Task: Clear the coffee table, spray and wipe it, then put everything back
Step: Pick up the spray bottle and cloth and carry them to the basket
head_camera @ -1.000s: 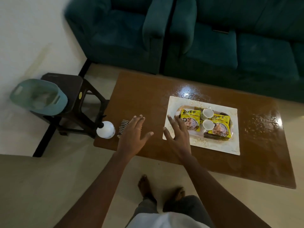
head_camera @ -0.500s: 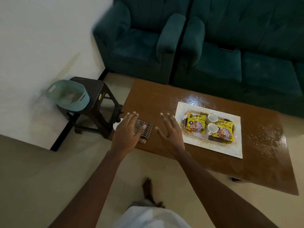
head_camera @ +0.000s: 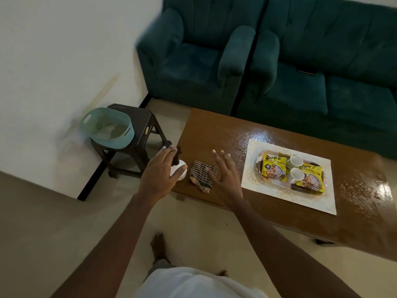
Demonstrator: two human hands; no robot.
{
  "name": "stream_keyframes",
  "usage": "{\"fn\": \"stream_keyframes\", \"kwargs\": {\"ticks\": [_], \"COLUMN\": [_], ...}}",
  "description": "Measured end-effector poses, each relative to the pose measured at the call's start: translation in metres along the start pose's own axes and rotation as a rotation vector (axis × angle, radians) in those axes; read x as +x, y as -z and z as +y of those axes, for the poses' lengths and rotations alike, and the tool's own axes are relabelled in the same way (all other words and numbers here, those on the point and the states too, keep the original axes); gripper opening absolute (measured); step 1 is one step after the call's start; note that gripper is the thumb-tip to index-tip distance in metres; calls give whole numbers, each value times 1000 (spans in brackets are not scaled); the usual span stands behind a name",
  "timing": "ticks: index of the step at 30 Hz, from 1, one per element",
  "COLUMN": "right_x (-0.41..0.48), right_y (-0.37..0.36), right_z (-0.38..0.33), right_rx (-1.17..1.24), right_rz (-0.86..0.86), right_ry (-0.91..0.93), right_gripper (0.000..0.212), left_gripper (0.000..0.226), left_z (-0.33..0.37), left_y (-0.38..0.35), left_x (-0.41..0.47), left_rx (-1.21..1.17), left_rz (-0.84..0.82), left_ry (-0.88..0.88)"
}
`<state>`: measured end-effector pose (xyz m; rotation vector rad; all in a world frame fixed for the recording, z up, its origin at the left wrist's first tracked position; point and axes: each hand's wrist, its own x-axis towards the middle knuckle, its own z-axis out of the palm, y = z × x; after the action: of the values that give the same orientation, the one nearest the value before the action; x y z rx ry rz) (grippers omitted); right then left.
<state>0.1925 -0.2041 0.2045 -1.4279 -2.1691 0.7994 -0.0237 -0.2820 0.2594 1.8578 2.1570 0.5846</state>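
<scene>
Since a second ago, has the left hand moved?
Yes. The left hand moved left, from over the cloth to the bottle at the table's corner.

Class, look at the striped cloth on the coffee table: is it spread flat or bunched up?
Bunched up: the striped cloth lies in a crumpled heap, edges folded over, on the coffee table.

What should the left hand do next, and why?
Probably close the left hand round the spray bottle: its fingers lie spread over the white body, not yet curled. The right hand hovers open above the striped cloth.
</scene>
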Motion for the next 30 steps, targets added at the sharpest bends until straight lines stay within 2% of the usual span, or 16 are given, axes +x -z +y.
{"fn": "stream_keyframes", "kwargs": {"ticks": [5,11,16,21,25,30], "right_x": [18,33,36,40,52,75], "right_y": [-42,-72,-101,-140,-173,-209], "right_z": [-23,-25,-3,41,83,127], "right_rx": [-21,-32,-49,-76,-160,-264], "right_rz": [20,72,47,-61,-135,-225], "right_ry": [-77,-206,-290,-366,-377,-359], "right_gripper": [62,59,54,54,64,85], "left_gripper": [65,89,112,120,119,115], "left_z": [-65,-114,-138,-156,-167,-171], "left_y": [5,-11,-50,-97,-133,-165], "left_x": [15,37,61,87,105,120], "left_rx": [18,25,-191,-271,-298,-349], "left_rz": [-77,-264,-421,-502,-529,-473], "left_ry": [-44,-77,93,161,107,56]}}
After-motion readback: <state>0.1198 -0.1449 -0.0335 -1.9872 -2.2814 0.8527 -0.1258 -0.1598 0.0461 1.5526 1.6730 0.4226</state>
